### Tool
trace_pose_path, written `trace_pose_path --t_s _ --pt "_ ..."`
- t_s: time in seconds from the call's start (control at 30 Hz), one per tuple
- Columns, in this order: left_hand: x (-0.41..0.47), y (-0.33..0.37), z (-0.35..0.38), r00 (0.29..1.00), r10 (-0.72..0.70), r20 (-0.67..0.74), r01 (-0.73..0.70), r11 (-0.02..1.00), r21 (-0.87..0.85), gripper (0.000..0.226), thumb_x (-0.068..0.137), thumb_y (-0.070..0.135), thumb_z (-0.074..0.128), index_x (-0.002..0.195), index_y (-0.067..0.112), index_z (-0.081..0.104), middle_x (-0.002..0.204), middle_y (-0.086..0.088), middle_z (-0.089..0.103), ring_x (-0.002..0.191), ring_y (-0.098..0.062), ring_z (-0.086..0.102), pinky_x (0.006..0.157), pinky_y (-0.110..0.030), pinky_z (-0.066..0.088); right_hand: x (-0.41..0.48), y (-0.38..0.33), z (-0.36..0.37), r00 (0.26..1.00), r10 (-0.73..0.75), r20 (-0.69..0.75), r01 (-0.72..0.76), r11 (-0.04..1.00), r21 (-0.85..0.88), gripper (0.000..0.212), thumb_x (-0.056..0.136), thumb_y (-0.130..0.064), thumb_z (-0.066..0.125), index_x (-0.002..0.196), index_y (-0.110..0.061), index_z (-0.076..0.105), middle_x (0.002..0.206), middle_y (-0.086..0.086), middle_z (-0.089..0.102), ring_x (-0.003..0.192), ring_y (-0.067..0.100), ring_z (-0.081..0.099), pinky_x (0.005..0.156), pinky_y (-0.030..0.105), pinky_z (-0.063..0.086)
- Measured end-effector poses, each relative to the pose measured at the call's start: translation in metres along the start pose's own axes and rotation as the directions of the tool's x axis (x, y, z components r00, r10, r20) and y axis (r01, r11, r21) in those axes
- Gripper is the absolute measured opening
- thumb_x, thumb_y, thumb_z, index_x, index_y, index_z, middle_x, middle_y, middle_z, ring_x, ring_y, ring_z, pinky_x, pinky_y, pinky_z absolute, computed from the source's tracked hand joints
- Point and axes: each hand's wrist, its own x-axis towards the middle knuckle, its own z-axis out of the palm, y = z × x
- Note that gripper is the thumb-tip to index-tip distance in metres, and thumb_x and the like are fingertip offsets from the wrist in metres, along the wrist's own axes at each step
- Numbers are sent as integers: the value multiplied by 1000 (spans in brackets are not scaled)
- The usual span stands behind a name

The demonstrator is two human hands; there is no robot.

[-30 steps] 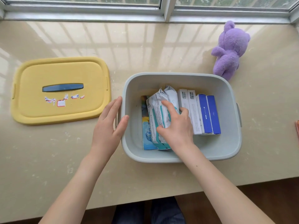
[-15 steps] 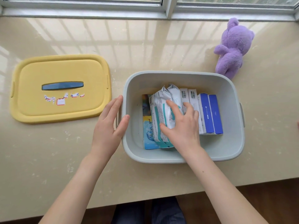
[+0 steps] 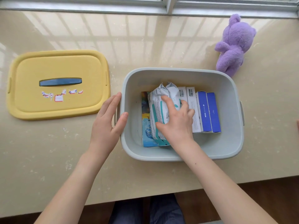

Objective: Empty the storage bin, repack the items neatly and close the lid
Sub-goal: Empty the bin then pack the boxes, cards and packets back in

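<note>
Beige counter point(image 3: 48, 159) below window. Yellow lid point(image 3: 58, 84) laid flat nr left edge, off the grey bin point(image 3: 178, 73), which is set centre-right. L hand point(image 3: 106, 125), fingers straight, pressed vs its left wall. Inside, wipe packs point(image 3: 157, 101) gripped by R hand point(image 3: 176, 122), fingers curled round them. Blue boxes point(image 3: 208, 110) stood alongside. Purple bear point(image 3: 233, 46) nr back-right corner.

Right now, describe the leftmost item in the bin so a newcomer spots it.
Inside the grey bin, items stand in a row. The colourful packet is at its left end, against the soft packs that the right hand grips. Only it carries a blue-and-orange picture; its neighbours are white or plain blue.
</note>
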Motion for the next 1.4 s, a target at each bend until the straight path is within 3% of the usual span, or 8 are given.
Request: trace_pose_path --t_s 0.33,0.6,0.8,1.0,1.23,1.4 --pt "1 0 0 1000 -5 7 5 1000 -10 55 94 37 50 147 28 40 143 28 36 133 -2 41 104 -4 26 4 1 9 988 81 -135 -69 993 91 76 76 -27 69 141 -47 36 138 16 35 107 32 34 88 39 39" --pt "1 1 0 1000 0 5 0 1000 -3 56 94 37 50 148 26 40 144 24 37 134 4 37 102 -1 23 8 8 5 996 18 -86 -11 997 73 77 79 -48 65 146 -46 28 141 15 30 117 32 32 98 39 36" --pt "-1 0 1 1000 9 28 -8 1000 -22 62 91 35 54 150 30 35 148 18 35 134 1 37 103 -4 27 -3 25 -5 997 -74 -38 82 958 274 76 78 -43 71 144 -48 33 152 9 24 134 26 24 108 37 31" --pt "-5 2 5 1000 11 4 -11 1000 -18 60 92 29 53 149 29 37 150 21 31 139 4 29 108 -8 26 1 32 0 999 -48 -23 53 906 421 73 76 -40 75 140 -48 40 149 1 22 132 18 20 109 34 32" --pt "-6 9 0 999 9 38 -12 997 74 61 93 33 49 152 29 31 156 16 27 137 13 22 100 4 16 -4 31 -4 996 -89 -33 94 919 383 78 81 -40 71 148 -43 31 155 1 18 137 22 18 111 36 27" --pt "-14 11 7 1000 3 27 -6 993 114 60 98 34 40 154 23 25 161 12 19 145 4 15 108 -2 14 -3 35 -3 982 -179 -66 191 937 291 76 84 -43 68 150 -39 30 162 -9 12 130 20 23 106 31 30"
